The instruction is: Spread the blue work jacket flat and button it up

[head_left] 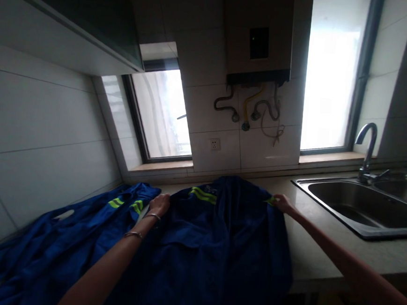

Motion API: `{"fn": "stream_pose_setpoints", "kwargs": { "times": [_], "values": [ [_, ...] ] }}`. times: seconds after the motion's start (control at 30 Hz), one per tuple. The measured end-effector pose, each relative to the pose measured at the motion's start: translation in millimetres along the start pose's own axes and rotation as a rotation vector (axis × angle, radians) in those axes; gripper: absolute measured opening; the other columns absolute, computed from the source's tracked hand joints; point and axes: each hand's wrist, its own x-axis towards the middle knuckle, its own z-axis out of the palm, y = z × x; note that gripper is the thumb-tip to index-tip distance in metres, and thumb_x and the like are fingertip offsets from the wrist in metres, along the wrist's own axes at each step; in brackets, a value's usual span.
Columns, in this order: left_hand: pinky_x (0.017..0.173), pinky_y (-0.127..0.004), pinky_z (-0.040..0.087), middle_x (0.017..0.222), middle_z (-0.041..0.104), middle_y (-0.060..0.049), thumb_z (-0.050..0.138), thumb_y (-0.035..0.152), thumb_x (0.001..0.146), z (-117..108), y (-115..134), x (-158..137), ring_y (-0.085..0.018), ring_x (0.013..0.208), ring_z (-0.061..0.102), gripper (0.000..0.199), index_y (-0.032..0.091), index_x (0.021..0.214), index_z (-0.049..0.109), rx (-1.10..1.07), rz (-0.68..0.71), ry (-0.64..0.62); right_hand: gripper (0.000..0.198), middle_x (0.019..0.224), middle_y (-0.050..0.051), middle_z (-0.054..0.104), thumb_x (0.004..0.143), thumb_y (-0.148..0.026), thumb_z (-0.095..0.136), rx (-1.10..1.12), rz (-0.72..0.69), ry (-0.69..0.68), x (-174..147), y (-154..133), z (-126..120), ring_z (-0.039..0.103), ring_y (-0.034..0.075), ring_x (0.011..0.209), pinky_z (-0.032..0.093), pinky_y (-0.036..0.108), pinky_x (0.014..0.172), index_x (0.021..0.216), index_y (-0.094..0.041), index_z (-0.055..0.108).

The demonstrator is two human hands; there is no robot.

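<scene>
A dark blue work jacket (195, 255) with yellow-green stripes lies spread over the counter and hangs past its front edge. My left hand (159, 204), with two bracelets on the wrist and forearm, is closed on the jacket's left side near the shoulder. On the other side my right hand (281, 203) pinches the cloth beside a yellow-green stripe. Left of my left arm lies more blue clothing (78, 227) with the same kind of stripes, crumpled against the tiled wall. My fingertips are partly hidden by cloth and by the dim light.
A steel sink (343, 206) with a curved faucet (368, 146) is set into the counter (317, 253) at right. A water heater (260, 39) with pipes hangs on the wall between two windows. At upper left, a cabinet (58, 28) juts out overhead.
</scene>
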Motion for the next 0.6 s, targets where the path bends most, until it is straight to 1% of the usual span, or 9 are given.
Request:
{"fn": "stream_pose_setpoints", "kwargs": {
  "times": [0.07, 0.13, 0.23, 0.3, 0.37, 0.43, 0.47, 0.53, 0.6],
  "values": [
    [0.072, -0.039, 0.042, 0.104, 0.062, -0.017, 0.032, 0.015, 0.085, 10.5, -17.7, 2.8, -0.033, 0.096, 0.058, 0.037, 0.015, 0.1, 0.065, 0.06, -0.051, 0.004, 0.022, 0.054, 0.002, 0.062, 0.064, -0.032, 0.065, -0.09, 0.012, 0.074, 18.8, 5.0, -24.1, 0.059, 0.016, 0.055, 0.041, 0.023, 0.049, 0.078, -0.015, 0.067],
    [0.075, -0.039, 0.04, 0.103, 0.061, -0.017, 0.032, 0.015, 0.085, 24.2, -32.4, 3.4, -0.034, 0.097, 0.056, 0.036, 0.014, 0.1, 0.065, 0.124, -0.118, 0.013, 0.024, 0.058, 0.004, 0.064, 0.067, -0.033, 0.063, -0.235, 0.002, 0.116, 30.7, 10.6, -37.5, 0.06, 0.017, 0.058, 0.041, 0.023, 0.051, 0.081, -0.014, 0.067],
    [0.079, -0.04, 0.036, 0.108, 0.058, -0.019, 0.038, 0.017, 0.083, 39.6, -38.0, 0.3, -0.034, 0.1, 0.054, 0.033, 0.013, 0.107, 0.06, 0.169, -0.23, 0.037, 0.025, 0.068, 0.006, 0.067, 0.073, -0.031, 0.057, -0.433, -0.024, 0.137, 36.1, 16.3, -38.8, 0.062, 0.018, 0.066, 0.043, 0.024, 0.058, 0.088, -0.013, 0.066],
    [0.082, -0.044, 0.035, 0.114, 0.053, -0.022, 0.046, 0.019, 0.079, 40.4, -27.2, -4.0, -0.035, 0.103, 0.051, 0.039, 0.011, 0.116, 0.054, 0.176, -0.201, 0.082, 0.026, 0.072, 0.009, 0.067, 0.074, -0.03, 0.056, -0.472, -0.035, 0.147, 29.2, 14.0, -34.6, 0.063, 0.02, 0.072, 0.043, 0.025, 0.062, 0.091, -0.012, 0.064],
    [0.088, -0.049, 0.032, 0.124, 0.046, -0.024, 0.053, 0.019, 0.073, 34.2, -6.2, -9.8, -0.038, 0.111, 0.045, 0.053, 0.008, 0.125, 0.046, 0.184, -0.062, 0.163, 0.029, 0.075, 0.01, 0.067, 0.074, -0.032, 0.056, -0.502, -0.086, 0.163, 9.9, 5.8, -32.7, 0.063, 0.02, 0.074, 0.044, 0.026, 0.063, 0.095, -0.012, 0.061],
    [0.097, -0.051, 0.026, 0.133, 0.038, -0.024, 0.053, 0.017, 0.073, 25.0, 20.7, -16.8, -0.037, 0.122, 0.035, 0.058, 0.007, 0.129, 0.042, 0.16, 0.128, 0.24, 0.031, 0.072, 0.008, 0.066, 0.076, -0.04, 0.054, -0.486, -0.123, 0.135, -24.6, -3.9, -35.9, 0.063, 0.018, 0.065, 0.044, 0.025, 0.058, 0.093, -0.015, 0.059],
    [0.1, -0.049, 0.024, 0.136, 0.035, -0.023, 0.051, 0.017, 0.075, 20.7, 34.7, -20.7, -0.035, 0.127, 0.03, 0.056, 0.007, 0.129, 0.042, 0.122, 0.23, 0.254, 0.032, 0.067, 0.006, 0.064, 0.077, -0.045, 0.051, -0.445, -0.118, 0.079, -47.5, -6.9, -39.4, 0.061, 0.017, 0.057, 0.044, 0.025, 0.054, 0.089, -0.016, 0.058],
    [0.104, -0.045, 0.023, 0.139, 0.034, -0.019, 0.047, 0.023, 0.081, 14.4, 61.8, -29.3, -0.032, 0.131, 0.025, 0.049, 0.01, 0.129, 0.044, 0.006, 0.442, 0.234, 0.039, 0.054, 0.003, 0.059, 0.075, -0.057, 0.05, -0.313, 0.012, -0.099, -101.3, -4.4, -48.9, 0.057, 0.016, 0.045, 0.043, 0.025, 0.046, 0.07, -0.019, 0.055],
    [0.104, -0.044, 0.025, 0.139, 0.036, -0.016, 0.045, 0.033, 0.086, 10.7, 86.3, -38.7, -0.03, 0.132, 0.026, 0.047, 0.012, 0.128, 0.045, -0.116, 0.614, 0.177, 0.043, 0.053, 0.005, 0.06, 0.073, -0.062, 0.05, -0.142, 0.146, -0.344, -159.0, 11.8, -58.0, 0.059, 0.017, 0.047, 0.045, 0.027, 0.044, 0.06, -0.021, 0.054]
  ]
}}
